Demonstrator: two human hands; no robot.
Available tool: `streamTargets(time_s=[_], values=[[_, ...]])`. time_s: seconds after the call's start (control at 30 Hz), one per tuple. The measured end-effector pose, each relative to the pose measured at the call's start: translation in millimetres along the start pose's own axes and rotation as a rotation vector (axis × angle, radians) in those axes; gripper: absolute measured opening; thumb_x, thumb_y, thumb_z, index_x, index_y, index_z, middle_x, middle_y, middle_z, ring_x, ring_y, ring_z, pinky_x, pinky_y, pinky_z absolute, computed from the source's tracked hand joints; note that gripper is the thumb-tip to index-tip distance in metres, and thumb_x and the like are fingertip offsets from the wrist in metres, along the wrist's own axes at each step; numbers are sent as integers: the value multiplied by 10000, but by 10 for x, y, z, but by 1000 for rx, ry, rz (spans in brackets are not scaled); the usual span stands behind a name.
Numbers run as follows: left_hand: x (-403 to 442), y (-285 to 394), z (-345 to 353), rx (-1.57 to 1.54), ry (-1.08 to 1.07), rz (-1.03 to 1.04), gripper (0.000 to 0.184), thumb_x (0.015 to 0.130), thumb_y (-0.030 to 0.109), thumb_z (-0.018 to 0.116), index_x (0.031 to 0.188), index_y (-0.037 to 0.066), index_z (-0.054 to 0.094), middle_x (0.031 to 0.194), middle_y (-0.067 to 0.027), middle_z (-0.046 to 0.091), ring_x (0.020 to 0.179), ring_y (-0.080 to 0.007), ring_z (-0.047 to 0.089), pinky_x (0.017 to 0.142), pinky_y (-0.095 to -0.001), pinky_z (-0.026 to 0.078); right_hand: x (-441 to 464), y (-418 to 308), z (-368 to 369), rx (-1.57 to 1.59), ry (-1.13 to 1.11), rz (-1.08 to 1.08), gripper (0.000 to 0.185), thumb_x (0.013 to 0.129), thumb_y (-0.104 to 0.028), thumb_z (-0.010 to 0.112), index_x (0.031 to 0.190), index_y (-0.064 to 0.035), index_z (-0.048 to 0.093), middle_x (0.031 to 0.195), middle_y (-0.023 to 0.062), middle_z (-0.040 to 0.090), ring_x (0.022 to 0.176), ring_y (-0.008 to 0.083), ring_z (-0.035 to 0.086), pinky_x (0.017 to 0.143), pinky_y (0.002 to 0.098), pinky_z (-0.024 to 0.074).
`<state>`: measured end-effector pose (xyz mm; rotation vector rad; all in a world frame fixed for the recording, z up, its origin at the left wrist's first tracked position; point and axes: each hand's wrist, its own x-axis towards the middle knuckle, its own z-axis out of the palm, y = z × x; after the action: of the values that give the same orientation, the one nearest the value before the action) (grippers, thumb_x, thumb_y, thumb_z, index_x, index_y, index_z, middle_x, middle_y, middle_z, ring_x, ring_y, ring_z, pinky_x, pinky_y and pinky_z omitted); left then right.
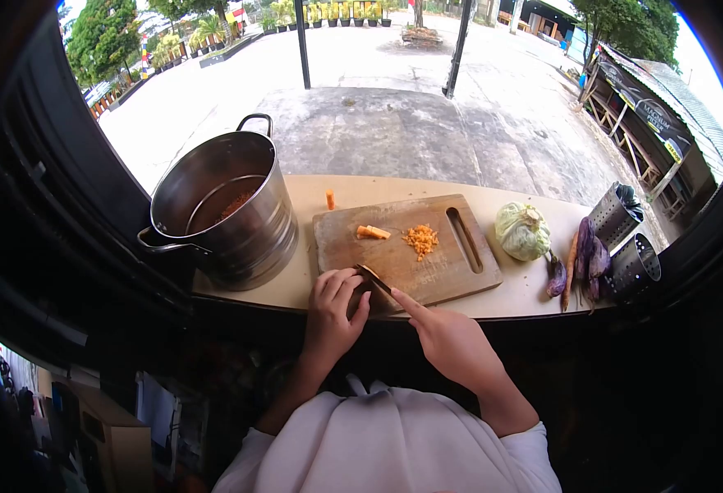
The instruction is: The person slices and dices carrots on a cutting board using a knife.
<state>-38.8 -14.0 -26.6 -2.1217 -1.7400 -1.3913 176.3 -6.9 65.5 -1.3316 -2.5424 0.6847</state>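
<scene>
My right hand (456,345) is closed around the handle of a knife (378,281), forefinger stretched along it. The blade lies over the near left part of a wooden cutting board (337,238). My left hand (337,308) is bent at the board's near edge, fingertips beside the blade. A thin orange carrot piece (367,269) shows there between fingers and knife, mostly hidden. Farther up the board lie carrot sticks (373,232) and a small heap of diced carrot (421,240). A short carrot chunk (330,199) stands on the counter behind the board.
A large steel pot (254,238) with reddish-brown contents stands left of the board. To the right are a cabbage (523,231), purple eggplants (595,256), a whole carrot (571,271) and two perforated metal holders (634,267). The counter (361,187) ends close to my body.
</scene>
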Motion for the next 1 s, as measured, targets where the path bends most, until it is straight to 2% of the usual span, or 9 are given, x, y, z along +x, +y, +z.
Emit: streamTargets(time_s=[0.07, 0.27, 0.37, 0.5, 0.53, 0.63, 0.77, 0.87, 1.0], values=[[7, 22, -5, -19, -9, -15, 251, 898, 108, 698, 1135, 32, 671, 1209, -132, 658, 1166, -364, 586, 1038, -468, 468, -58, 56, 73, -12, 43, -49, 547, 1034, -147, 530, 1571, -206, 443, 819, 206, 678, 739, 385, 686, 691, 485, 545], [25, 36, -31, -35, -22, -9, 251, 896, 95, 702, 1140, 42, 672, 1201, -122, 657, 1154, -350, 589, 1028, -461, 474, -319, 106, -150, 5, -40, 22, 542, 1037, -161, 540, 1566, -239, 449, 833, 205, 675, 783, 386, 683, 722, 491, 543], [73, 17, -98, -94, -66, -44, 236, 895, 63, 695, 1128, 48, 670, 1201, -122, 661, 1152, -344, 593, 1031, -454, 469, -400, 295, -157, 137, 25, -52, 542, 1030, -160, 565, 1554, -257, 467, 850, 204, 678, 802, 395, 676, 725, 503, 528], [257, -31, -220, -122, -174, -105, 228, 892, 15, 682, 1117, 48, 658, 1211, -117, 666, 1150, -330, 599, 1033, -431, 465, -496, 389, -130, 329, 192, 31, 585, 989, -82, 639, 1535, -243, 507, 850, 241, 659, 714, 405, 616, 726, 394, 529], [330, -60, -254, -65, -228, -30, 284, 895, 11, 688, 1173, 63, 662, 1196, -107, 666, 1158, -323, 594, 1033, -421, 469, -512, 419, -103, 395, 226, 69, 587, 974, -46, 661, 1517, -226, 529, 852, 254, 653, 662, 390, 515, 726, 329, 515], [496, -147, -252, -60, -302, 118, 334, 903, 47, 701, 1233, 84, 665, 1164, -99, 666, 1158, -325, 586, 1033, -432, 469, -579, 454, -87, 484, 223, 162, 574, 983, -50, 661, 1515, -219, 529, 888, 255, 667, 684, 364, 449, 744, 307, 516], [616, -252, -241, -160, -457, 50, 188, 898, 115, 732, 1080, 65, 732, 1103, -82, 676, 1117, -295, 594, 997, -418, 488, -675, 559, -24, 514, 247, 205, 550, 990, -52, 660, 1505, -198, 537, 959, 265, 685, 717, 356, 443, 776, 297, 521], [664, -222, -272, -162, -463, 13, 122, 885, 126, 752, 976, 47, 735, 1043, -90, 680, 1076, -289, 612, 961, -399, 501, -746, 612, 4, 555, 270, 226, 539, 990, -48, 660, 1498, -188, 546, 990, 265, 694, 723, 352, 433, 780, 299, 521], [627, -182, -243, -135, -395, 4, 128, 875, 130, 770, 950, 37, 723, 975, -92, 684, 1023, -290, 628, 922, -388, 508, -786, 632, 19, 558, 271, 212, 533, 990, -43, 658, 1493, -183, 553, 968, 264, 684, 709, 321, 420, 768, 297, 517]])
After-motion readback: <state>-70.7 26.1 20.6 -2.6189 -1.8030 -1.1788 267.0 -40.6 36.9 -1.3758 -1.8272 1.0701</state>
